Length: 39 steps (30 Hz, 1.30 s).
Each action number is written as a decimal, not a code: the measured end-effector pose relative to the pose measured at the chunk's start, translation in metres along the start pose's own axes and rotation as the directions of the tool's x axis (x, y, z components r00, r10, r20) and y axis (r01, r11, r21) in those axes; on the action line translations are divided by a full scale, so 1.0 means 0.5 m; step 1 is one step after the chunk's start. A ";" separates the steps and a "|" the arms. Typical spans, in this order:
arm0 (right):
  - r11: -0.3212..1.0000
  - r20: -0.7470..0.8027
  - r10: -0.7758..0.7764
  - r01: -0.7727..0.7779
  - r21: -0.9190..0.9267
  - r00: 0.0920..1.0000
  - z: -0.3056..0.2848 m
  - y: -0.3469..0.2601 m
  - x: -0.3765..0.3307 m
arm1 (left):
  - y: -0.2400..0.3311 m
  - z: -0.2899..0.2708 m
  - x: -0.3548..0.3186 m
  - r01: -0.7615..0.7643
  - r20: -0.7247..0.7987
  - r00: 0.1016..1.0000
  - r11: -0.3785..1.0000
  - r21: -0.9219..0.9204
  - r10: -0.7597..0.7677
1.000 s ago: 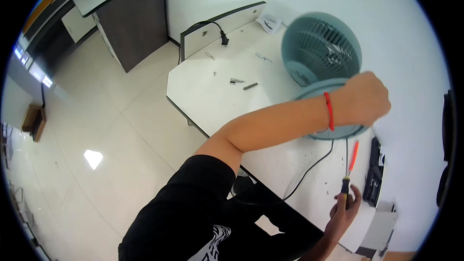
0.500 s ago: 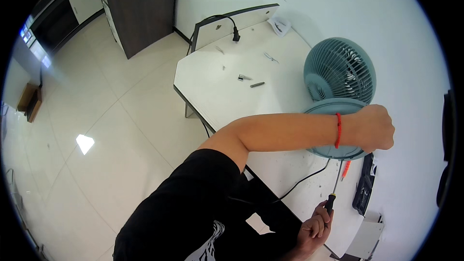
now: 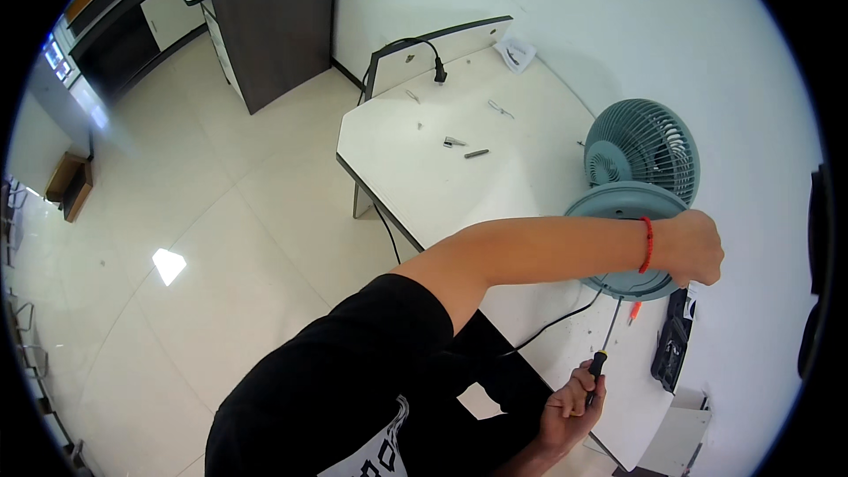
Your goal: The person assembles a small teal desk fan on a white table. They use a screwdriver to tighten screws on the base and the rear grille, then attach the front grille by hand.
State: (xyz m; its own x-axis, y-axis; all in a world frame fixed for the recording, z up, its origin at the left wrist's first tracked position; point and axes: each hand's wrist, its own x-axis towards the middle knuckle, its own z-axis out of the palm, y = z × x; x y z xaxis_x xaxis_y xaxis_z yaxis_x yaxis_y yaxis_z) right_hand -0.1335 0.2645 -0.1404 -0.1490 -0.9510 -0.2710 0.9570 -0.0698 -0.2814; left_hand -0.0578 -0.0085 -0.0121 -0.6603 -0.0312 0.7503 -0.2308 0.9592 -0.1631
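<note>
A teal fan stands tilted on the table, its caged head (image 3: 649,150) at the back and its round base (image 3: 609,205) turned toward me. My left arm, with a red bracelet, reaches across in front of the base. At the base's right rim my left hand (image 3: 693,247) is closed around the edge; its fingertips are mostly hidden. My right hand (image 3: 570,406), lower down, is wrapped around the dark handle of a screwdriver (image 3: 598,362). The screwdriver's thin shaft points up to the lower edge of the base. A black power cord (image 3: 552,327) runs from the base toward me.
On the white table (image 3: 397,150) lie small metal parts (image 3: 454,142), a dark bit (image 3: 476,154), a twist tie (image 3: 501,109) and a plug (image 3: 440,72). An orange-handled tool (image 3: 634,311) and a black case (image 3: 671,344) sit right of the screwdriver. The wall (image 3: 751,124) borders the right side.
The whole view has shifted, so the table and fan appear a little further right and lower. The fan's base looks tilted differently, its underside showing more. Both hands keep their holds.
</note>
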 end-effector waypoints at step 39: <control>0.143 0.118 -0.700 0.300 -0.943 0.704 -0.228 0.001 -0.223 | -0.021 -0.282 -0.632 0.402 0.082 0.084 -0.042 -0.915 -0.993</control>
State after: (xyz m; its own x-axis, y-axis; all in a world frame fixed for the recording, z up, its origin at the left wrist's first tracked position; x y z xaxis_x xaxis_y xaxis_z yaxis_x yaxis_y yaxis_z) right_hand -0.1450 0.4051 -0.2152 -0.7458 -0.6562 0.1150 -0.1425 -0.0115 -0.9897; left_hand 0.2541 0.0307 -0.1573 0.1145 -0.9783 0.1725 0.3979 0.2043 0.8944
